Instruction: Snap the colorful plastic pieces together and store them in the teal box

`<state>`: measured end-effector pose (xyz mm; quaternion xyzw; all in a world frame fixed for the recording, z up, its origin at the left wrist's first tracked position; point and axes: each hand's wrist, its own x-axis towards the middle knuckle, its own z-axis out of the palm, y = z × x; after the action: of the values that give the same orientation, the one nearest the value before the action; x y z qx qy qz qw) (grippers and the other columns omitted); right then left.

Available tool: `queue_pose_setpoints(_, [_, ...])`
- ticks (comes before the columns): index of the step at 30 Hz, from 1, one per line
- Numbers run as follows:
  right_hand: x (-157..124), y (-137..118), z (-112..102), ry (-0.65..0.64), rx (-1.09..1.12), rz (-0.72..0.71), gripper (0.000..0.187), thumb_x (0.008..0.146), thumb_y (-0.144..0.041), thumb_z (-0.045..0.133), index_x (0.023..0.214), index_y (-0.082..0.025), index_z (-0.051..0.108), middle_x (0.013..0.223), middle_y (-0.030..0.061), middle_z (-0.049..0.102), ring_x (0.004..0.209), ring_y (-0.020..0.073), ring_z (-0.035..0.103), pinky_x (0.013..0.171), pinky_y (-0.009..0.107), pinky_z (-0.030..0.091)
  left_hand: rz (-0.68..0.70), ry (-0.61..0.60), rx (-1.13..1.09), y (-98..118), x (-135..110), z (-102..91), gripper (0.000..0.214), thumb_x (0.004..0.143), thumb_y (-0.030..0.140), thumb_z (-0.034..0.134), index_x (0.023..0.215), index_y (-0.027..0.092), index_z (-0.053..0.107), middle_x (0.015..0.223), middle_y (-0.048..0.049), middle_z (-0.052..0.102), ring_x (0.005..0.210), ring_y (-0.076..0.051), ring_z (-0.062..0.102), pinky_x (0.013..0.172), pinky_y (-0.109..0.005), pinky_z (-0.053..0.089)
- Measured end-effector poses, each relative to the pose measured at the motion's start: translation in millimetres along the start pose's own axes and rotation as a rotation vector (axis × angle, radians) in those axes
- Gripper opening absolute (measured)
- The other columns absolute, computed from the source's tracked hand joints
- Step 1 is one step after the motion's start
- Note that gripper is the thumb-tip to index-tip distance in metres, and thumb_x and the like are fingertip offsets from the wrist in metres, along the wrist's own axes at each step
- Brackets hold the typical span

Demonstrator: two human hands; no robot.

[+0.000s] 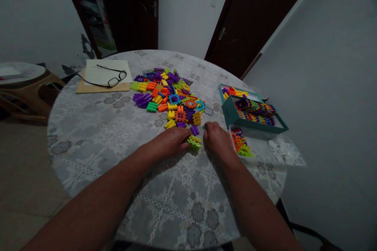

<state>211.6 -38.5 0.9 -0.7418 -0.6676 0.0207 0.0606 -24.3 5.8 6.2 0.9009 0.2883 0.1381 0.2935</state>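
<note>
My left hand [172, 140] lies low on the surface [88, 125], its fingertips closed around a yellow-green block [194, 142] that rests on the patterned cloth between both hands. My right hand [217, 141] sits just beside that block, fingers curled under – whether they grip anything I cannot tell. Just beyond my knuckles spreads a pile of bright blocks [169, 94] in purple, orange, yellow and green. To my right stands a teal box [232, 115] with joined pieces inside, and near it a clear bag [265, 147] holding a few more. At the far left lie glasses [114, 79] on a sheet of paper [103, 68].
</note>
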Motion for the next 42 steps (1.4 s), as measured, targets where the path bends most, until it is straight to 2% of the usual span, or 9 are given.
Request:
queue_pose_setpoints(4, [-6,10,-7,0.013,0.251,-0.091,0.040,0.100,-0.017,0.060,0.138,-0.016,0.072,0.124,0.0168,0.077,0.112,0.0282,0.072,0.098,0.035,0.053,-0.016,-0.013,0.019,3,-1,-1.2,0.025,0.097,0.019,0.068,0.121,0.025,0.071,0.122,-0.0115,0.080,0.114,-0.031,0.073,0.099,-0.043,0.056])
queue_pose_setpoints(8, [-8,19,-19,-0.100,0.665,-0.252,0.041,0.099,-0.023,0.057,0.134,-0.019,0.079,0.104,0.0057,0.081,0.094,0.0224,0.073,0.089,0.034,0.057,-0.011,-0.012,-0.004,7,0,-3.0,0.028,0.096,0.015,0.067,0.122,0.026,0.071,0.121,-0.0099,0.080,0.113,-0.029,0.073,0.100,-0.041,0.055])
queue_pose_setpoints(13, [-8,24,-21,-0.263,0.891,-0.391,0.039,0.101,-0.033,0.061,0.133,-0.024,0.082,0.126,0.0071,0.083,0.114,0.0255,0.076,0.102,0.040,0.059,-0.027,-0.012,0.030,8,1,-2.2,0.017,0.097,0.018,0.067,0.111,0.024,0.074,0.111,-0.0099,0.080,0.104,-0.029,0.074,0.094,-0.041,0.056])
queue_pose_setpoints(19, [-6,22,-13,-0.230,0.868,-0.397,0.036,0.107,-0.036,0.059,0.132,-0.026,0.082,0.130,0.0071,0.082,0.121,0.0247,0.074,0.110,0.042,0.056,-0.051,0.000,0.059,7,1,-2.5,0.020,0.098,0.020,0.067,0.116,0.023,0.075,0.116,-0.0123,0.081,0.108,-0.031,0.075,0.096,-0.043,0.057])
queue_pose_setpoints(23, [-7,17,-15,-0.225,0.840,-0.406,0.034,0.107,-0.038,0.058,0.126,-0.027,0.084,0.122,0.0070,0.082,0.114,0.0238,0.074,0.106,0.040,0.057,-0.063,-0.004,0.058,8,2,-3.0,0.027,0.098,0.020,0.068,0.123,0.022,0.076,0.120,-0.0138,0.081,0.111,-0.033,0.075,0.098,-0.045,0.057])
queue_pose_setpoints(30, [-10,5,-16,-0.242,0.913,-0.333,0.032,0.107,-0.042,0.061,0.124,-0.025,0.083,0.114,0.0079,0.082,0.104,0.0240,0.074,0.099,0.041,0.058,-0.046,0.008,0.006,5,2,-0.6,0.037,0.097,0.018,0.069,0.133,0.024,0.074,0.127,-0.0144,0.081,0.117,-0.035,0.075,0.103,-0.048,0.057])
queue_pose_setpoints(36, [-14,10,-22,-0.222,0.846,-0.361,0.032,0.108,-0.044,0.063,0.127,-0.026,0.081,0.115,0.0078,0.081,0.104,0.0238,0.072,0.097,0.040,0.058,-0.048,0.014,0.015,6,1,-1.8,0.044,0.097,0.019,0.069,0.140,0.025,0.069,0.133,-0.0141,0.080,0.119,-0.033,0.074,0.103,-0.047,0.056])
queue_pose_setpoints(40, [-19,17,-27,-0.342,0.760,-0.406,0.045,0.095,-0.046,0.083,0.136,-0.027,0.077,0.110,0.0054,0.078,0.088,0.0205,0.069,0.080,0.033,0.057,-0.067,-0.025,0.061,8,0,-3.1,0.027,0.098,0.020,0.067,0.125,0.020,0.073,0.122,-0.0157,0.081,0.111,-0.033,0.075,0.096,-0.044,0.056])
queue_pose_setpoints(42, [-21,16,-28,-0.341,0.661,-0.435,0.049,0.087,-0.041,0.090,0.133,-0.026,0.077,0.112,0.0056,0.077,0.090,0.0214,0.068,0.080,0.033,0.055,-0.067,-0.022,0.061,8,0,-3.0,0.024,0.098,0.020,0.067,0.121,0.021,0.073,0.122,-0.0147,0.080,0.111,-0.032,0.074,0.096,-0.043,0.056])
